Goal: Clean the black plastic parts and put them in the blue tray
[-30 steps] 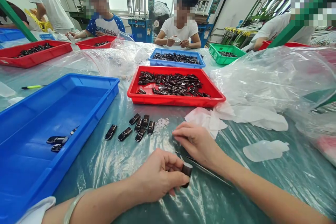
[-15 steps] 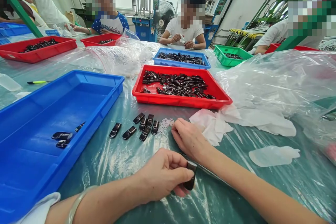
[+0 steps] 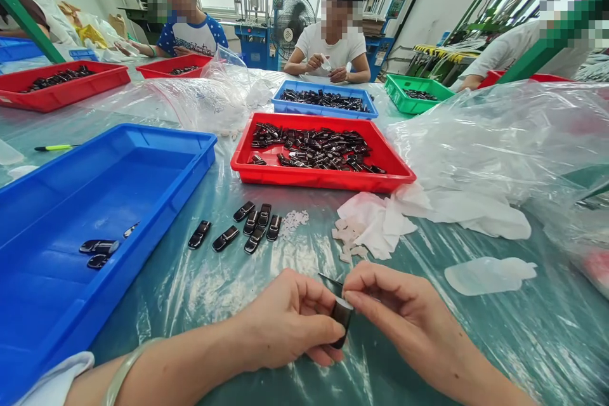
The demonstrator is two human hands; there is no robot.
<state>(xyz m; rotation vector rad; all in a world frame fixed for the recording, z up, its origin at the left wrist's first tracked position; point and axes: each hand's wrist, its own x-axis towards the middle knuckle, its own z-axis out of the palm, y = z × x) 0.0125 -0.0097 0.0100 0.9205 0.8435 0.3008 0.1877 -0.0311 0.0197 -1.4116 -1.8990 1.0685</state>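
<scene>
My left hand (image 3: 304, 323) grips a small black piece (image 3: 341, 322) with a pale top end, held upright between thumb and fingers. Beside it, my right hand (image 3: 399, 304) is pinched at the top of that piece, with a thin dark pointed tool (image 3: 329, 278) sticking out from its fingers to the left. Several glossy black clips (image 3: 254, 240) lie on the green plastic-covered table beyond my left hand. Close to them is a small heap of whitish bits (image 3: 294, 221). Pale flat scraps (image 3: 349, 242) lie by a crumpled white tissue (image 3: 373, 219).
A blue tray (image 3: 157, 247) with a few black clips stands at left. The red tray (image 3: 328, 181) ahead holds many clips. At right lie a translucent bottle (image 3: 490, 275) and plastic sheeting (image 3: 514, 139). People sit across the table with more trays.
My right hand has come back from near the whitish bits to the black piece in my left hand. The pointed tool and pale scraps now show. The view has shifted slightly.
</scene>
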